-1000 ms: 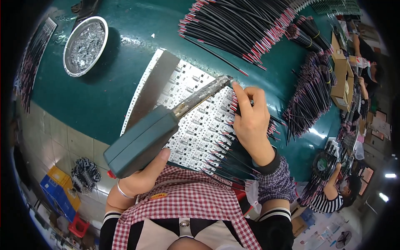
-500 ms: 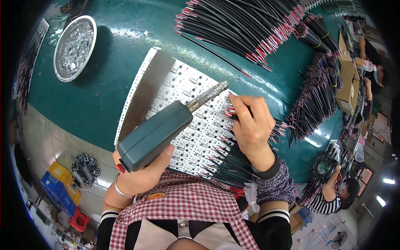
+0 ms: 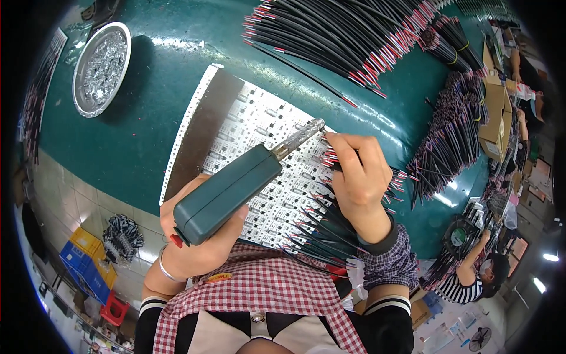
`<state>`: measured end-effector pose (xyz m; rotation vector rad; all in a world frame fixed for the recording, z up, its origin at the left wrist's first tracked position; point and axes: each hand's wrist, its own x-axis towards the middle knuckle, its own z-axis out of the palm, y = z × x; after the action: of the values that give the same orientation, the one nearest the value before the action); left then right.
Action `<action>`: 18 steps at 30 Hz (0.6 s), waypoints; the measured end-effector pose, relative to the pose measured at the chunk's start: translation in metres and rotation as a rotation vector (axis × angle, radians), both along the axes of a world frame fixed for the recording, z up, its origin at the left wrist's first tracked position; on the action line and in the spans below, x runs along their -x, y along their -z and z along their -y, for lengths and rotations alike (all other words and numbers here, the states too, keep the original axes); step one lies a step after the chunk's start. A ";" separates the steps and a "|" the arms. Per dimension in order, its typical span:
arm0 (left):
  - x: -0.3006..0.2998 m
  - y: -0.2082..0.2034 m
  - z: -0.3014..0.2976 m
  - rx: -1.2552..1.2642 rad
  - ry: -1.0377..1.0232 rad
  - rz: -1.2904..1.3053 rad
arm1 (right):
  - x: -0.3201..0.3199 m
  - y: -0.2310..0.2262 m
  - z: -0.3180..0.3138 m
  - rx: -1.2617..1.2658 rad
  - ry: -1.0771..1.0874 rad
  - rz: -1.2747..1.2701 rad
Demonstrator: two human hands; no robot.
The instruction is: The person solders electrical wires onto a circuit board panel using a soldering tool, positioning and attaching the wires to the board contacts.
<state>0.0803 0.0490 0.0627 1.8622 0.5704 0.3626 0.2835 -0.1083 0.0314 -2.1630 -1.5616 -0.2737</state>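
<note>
My left hand is wrapped round the dark green body of a soldering gun. Its silvery, solder-coated tip reaches the upper right edge of a white circuit board panel covered in rows of small parts. Right beside that tip, my right hand pinches the end of a black wire with thin red and white leads, mostly hidden by the fingers. Below this hand, several black wires run off the panel's right side, their ends lying along its edge. A brown strip borders the panel's left.
A round bowl of silvery solder scraps stands at the far left. Black wires lie in a row at the back, with bundled wires and a cardboard box at right. A person in stripes sits beyond the table's right side.
The soldering gun has shifted slightly right, its tip now closer to the right hand's fingertips. My right hand stays at nearly the same spot on the panel's edge.
</note>
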 end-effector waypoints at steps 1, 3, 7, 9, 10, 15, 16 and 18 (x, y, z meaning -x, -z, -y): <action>0.001 0.002 0.002 0.003 -0.019 -0.003 | 0.000 0.002 0.000 -0.020 0.010 -0.002; 0.003 0.002 0.004 0.006 -0.038 -0.006 | -0.001 0.002 0.001 -0.041 0.020 -0.005; 0.007 0.005 0.007 0.079 -0.108 -0.040 | -0.002 0.000 -0.001 -0.042 0.014 0.011; 0.010 0.007 0.007 0.043 -0.107 -0.037 | -0.003 0.000 -0.001 -0.044 0.008 0.013; 0.010 0.008 0.007 -0.011 -0.083 -0.032 | -0.003 0.000 -0.002 -0.036 0.012 0.004; 0.009 0.004 0.007 0.049 -0.115 -0.045 | 0.000 -0.004 0.000 -0.013 0.026 -0.031; 0.012 0.005 0.008 0.014 -0.097 -0.045 | 0.001 -0.007 0.002 0.012 0.042 -0.021; 0.015 0.005 0.008 -0.021 -0.078 -0.045 | 0.001 -0.008 0.004 0.038 0.057 -0.010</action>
<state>0.0648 0.0406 0.0578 1.8761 0.6737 0.3805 0.2824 -0.1125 0.0396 -2.2375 -1.5127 -0.2525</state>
